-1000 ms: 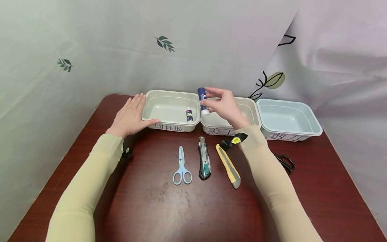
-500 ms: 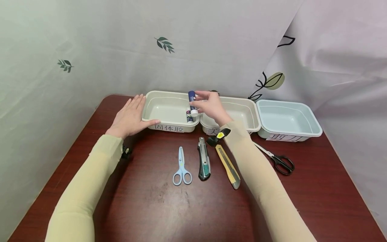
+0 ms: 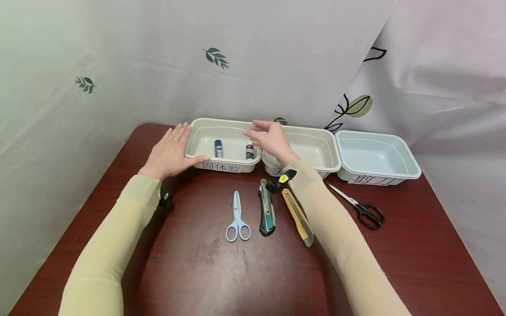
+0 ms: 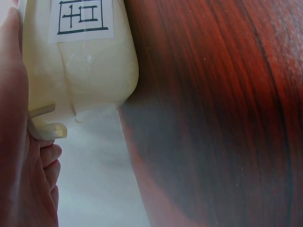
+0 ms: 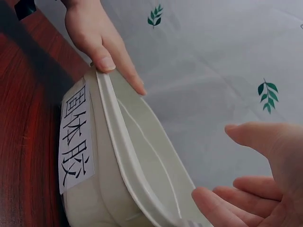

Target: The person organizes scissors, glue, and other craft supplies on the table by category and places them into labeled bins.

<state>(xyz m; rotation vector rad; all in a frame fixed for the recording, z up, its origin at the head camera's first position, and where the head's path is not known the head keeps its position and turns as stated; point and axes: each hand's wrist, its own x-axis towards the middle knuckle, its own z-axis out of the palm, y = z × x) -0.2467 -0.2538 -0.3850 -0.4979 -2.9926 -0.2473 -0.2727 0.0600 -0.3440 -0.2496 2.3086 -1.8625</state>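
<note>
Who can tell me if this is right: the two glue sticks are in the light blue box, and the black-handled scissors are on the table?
Not quite: the two glue sticks are not in the light blue box. The head view shows them in the cream box at the left end of the row. The black-handled scissors are on the table, just as you said.

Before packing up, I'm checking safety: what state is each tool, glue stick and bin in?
Blue scissors: closed
Black scissors: closed
Green cutter: blade extension unclear
Yellow cutter: blade extension unclear
Glue sticks: in left bin, capping unclear
Left bin: uncovered
Middle bin: uncovered
Right bin: uncovered
</note>
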